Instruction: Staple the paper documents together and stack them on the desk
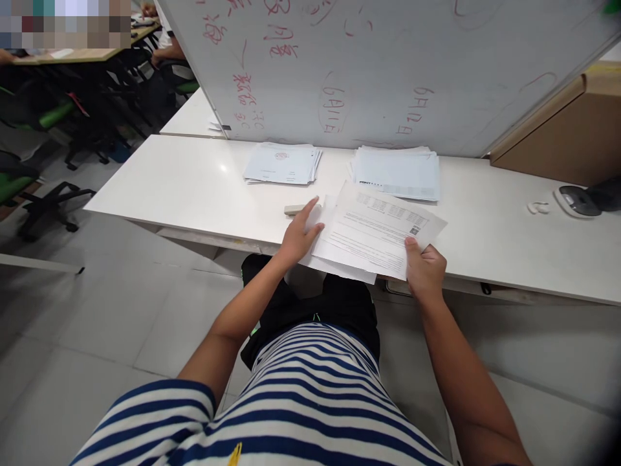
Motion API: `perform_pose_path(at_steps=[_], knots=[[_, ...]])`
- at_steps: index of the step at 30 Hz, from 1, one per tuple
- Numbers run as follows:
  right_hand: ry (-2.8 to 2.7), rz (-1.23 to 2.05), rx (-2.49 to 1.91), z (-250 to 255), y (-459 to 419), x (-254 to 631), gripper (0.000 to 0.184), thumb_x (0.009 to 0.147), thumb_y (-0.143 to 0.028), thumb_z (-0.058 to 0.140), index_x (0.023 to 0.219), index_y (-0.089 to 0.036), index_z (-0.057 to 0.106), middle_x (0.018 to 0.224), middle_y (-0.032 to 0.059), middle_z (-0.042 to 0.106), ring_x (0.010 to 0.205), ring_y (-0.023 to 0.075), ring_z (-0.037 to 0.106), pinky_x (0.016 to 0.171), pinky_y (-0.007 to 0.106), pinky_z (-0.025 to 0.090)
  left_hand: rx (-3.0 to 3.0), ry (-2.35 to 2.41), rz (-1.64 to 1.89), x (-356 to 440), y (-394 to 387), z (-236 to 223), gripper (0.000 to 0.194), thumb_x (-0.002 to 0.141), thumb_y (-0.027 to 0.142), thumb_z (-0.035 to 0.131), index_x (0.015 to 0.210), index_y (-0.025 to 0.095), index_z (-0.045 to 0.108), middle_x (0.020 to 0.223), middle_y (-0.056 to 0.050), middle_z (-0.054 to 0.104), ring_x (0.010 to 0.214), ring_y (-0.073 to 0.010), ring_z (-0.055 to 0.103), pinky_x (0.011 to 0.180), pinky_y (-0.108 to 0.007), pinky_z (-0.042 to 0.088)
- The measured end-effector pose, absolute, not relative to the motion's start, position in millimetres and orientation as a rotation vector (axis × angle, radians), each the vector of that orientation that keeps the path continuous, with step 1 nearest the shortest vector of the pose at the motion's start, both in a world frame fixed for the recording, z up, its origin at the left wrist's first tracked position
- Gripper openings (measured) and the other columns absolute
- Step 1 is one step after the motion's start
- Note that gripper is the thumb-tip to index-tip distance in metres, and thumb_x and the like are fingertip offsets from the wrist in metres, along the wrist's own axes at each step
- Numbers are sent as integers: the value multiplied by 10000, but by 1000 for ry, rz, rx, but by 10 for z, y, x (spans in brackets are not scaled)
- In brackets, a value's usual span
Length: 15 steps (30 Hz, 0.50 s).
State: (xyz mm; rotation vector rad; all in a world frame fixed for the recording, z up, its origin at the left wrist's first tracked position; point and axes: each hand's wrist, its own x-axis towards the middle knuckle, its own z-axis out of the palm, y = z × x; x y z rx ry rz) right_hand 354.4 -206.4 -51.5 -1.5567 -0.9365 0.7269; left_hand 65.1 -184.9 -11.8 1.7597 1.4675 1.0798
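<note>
From here I see the right hand pinching the printed sheets at their lower right corner, thumb on top, while the left hand is spread open at their left side. The sheets overlap unevenly and jut past the surface's near edge. A stapler-like object lies just beside the left fingers. Toward the far edge, against the whiteboard, sit two paper stacks, the left one apart from the right one.
</note>
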Motion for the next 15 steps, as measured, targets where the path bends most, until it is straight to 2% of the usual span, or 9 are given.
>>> perform_pose_path(at_steps=[3,6,10,15], knots=[[-897,634,-1566,-510,-2058,3582,454,778,-584,682,878,-144,728,886,66,740,885,243,696,806,377,563,1782,1477,1047,685,-1782,-181,389,944,398,554,1302,246,569,1401,-66,567,1343,-256,479,1121,-392,374],[-891,601,-1567,-510,-2070,3629,431,786,-579,675,865,-158,724,889,69,737,884,241,698,791,360,566,1722,1483,1008,702,-1727,-231,312,947,419,535,1143,218,672,1239,-67,657,1206,-236,576,1048,-359,428],[-909,656,-1560,-527,-2105,3647,421,789,-575,678,873,-165,727,898,66,740,865,235,700,779,359,566,1674,1432,965,685,-1696,-214,299,919,442,562,1027,217,726,1128,-53,684,1092,-225,616,981,-339,454],[-976,691,-1591,-497,-2137,3614,417,784,-571,686,835,-159,728,813,44,731,787,217,681,710,333,553,1480,1349,945,636,-1692,-180,293,839,461,652,887,184,735,1008,-46,709,959,-212,640,911,-336,472]])
